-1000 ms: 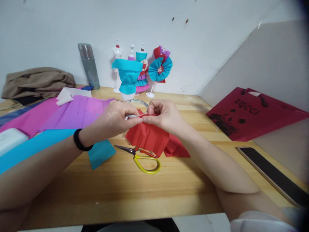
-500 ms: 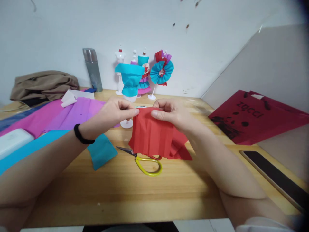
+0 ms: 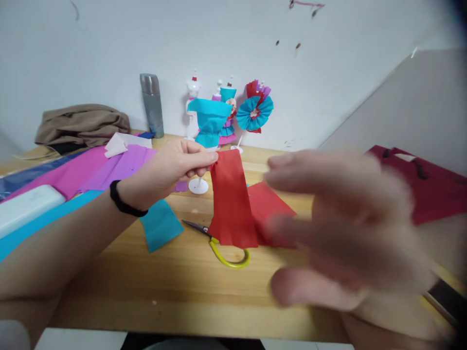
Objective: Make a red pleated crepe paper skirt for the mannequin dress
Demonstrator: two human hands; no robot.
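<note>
Pinched by its upper left corner in my left hand (image 3: pixel 182 163), a red paper piece (image 3: pixel 233 204) hangs down above the table. My right hand (image 3: pixel 339 223) is close to the camera on the right, blurred, its fingers apart and nothing between them. Another red piece (image 3: pixel 272 209) lies on the table behind the hanging one. Scissors with yellow handles (image 3: pixel 231 265) rest partly hidden under the hanging paper, blades pointing left. To their left is a small teal piece (image 3: pixel 160 226). A mannequin with a teal paper top (image 3: pixel 209 121) stands just beyond my left hand.
More small mannequins, one with a teal rosette (image 3: pixel 254 114), stand near the wall. A grey bottle (image 3: pixel 152 107), brown cloth (image 3: pixel 82 124), purple and pink sheets (image 3: pixel 105 167) and a white case (image 3: pixel 32 206) are at left. At right are a dark red bag (image 3: pixel 434 189) and a phone (image 3: pixel 443 299).
My right hand has let go of the red paper and moved right and closer to the camera, opening. The paper now hangs from my left hand alone. The view has shifted slightly.
</note>
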